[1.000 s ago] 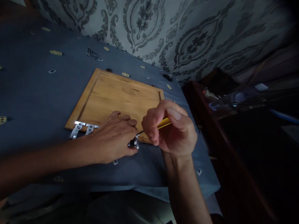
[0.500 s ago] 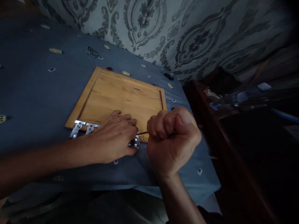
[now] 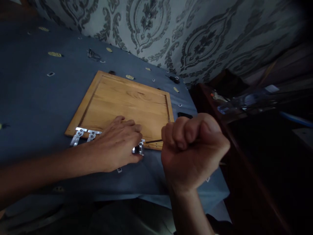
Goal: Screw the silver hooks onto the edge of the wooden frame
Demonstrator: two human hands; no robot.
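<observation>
A framed wooden panel (image 3: pixel 127 101) lies flat on the cloth-covered table. My left hand (image 3: pixel 119 142) rests over its near edge, with thumb and fingers closed about a metal hinge (image 3: pixel 141 147) there. My right hand (image 3: pixel 193 150) is in a fist around a screwdriver (image 3: pixel 154 141); only the thin dark shaft shows, its handle hidden in my palm. The shaft points left toward the hinge, and its tip is just right of that hinge. Two more metal hinges sit at the panel's near left edge, an outer hinge (image 3: pixel 77 135) and an inner hinge (image 3: pixel 92 134).
On the blue patterned tablecloth (image 3: pixel 31 98) lie a dark clip-like object (image 3: pixel 93 54) and a small black item (image 3: pixel 173 79) near the wall. A black object (image 3: pixel 185 115) is right of the panel. Beyond the table's right edge, a clear plastic bottle (image 3: pixel 246 99) lies among clutter.
My right fist has moved right, away from the hinge, drawing the screwdriver back so more shaft shows. My left hand stays on the hinge. The view has shifted slightly.
</observation>
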